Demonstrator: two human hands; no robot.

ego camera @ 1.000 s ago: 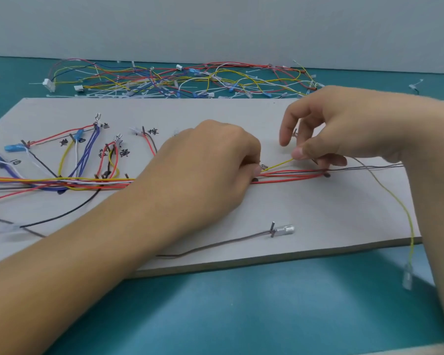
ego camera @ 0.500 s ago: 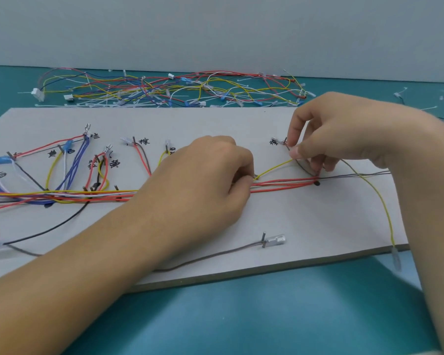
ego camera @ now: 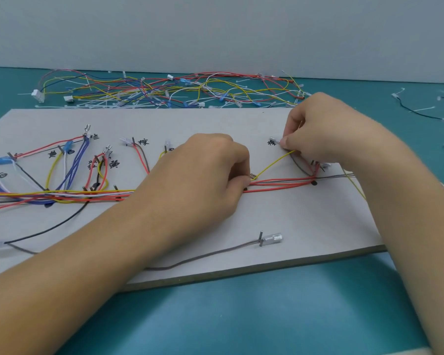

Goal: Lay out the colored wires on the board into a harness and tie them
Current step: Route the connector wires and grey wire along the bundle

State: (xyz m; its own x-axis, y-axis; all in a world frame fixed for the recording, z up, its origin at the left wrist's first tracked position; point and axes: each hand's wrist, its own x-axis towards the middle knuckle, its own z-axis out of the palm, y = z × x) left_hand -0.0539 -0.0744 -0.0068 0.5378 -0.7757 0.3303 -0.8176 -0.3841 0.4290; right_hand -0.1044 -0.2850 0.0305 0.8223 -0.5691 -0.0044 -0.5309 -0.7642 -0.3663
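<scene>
A grey board [ego camera: 305, 221] carries a bundle of colored wires [ego camera: 62, 194] running left to right, with branches fanning up to labelled pegs. My left hand [ego camera: 198, 180] rests on the board's middle, its curled fingers pinching the bundle where red and grey wires [ego camera: 280, 183] continue right. My right hand [ego camera: 323, 134] is at the upper right, pinching a yellow wire [ego camera: 272, 163] that rises from the bundle to its fingertips, beside a small clear terminal [ego camera: 276, 140] at a labelled peg. The yellow wire's tail [ego camera: 356, 190] drops off the board's right edge.
A grey wire with a clear terminal [ego camera: 273, 238] lies along the board's front. A heap of loose wires and cable ties [ego camera: 164, 92] lies behind the board. A black wire [ego camera: 420, 114] and scattered ties lie at the far right on the teal table [ego camera: 267, 311].
My right hand has moved up and away from the bundle toward the labelled peg, drawing the yellow wire with it. My left hand has stayed on the bundle.
</scene>
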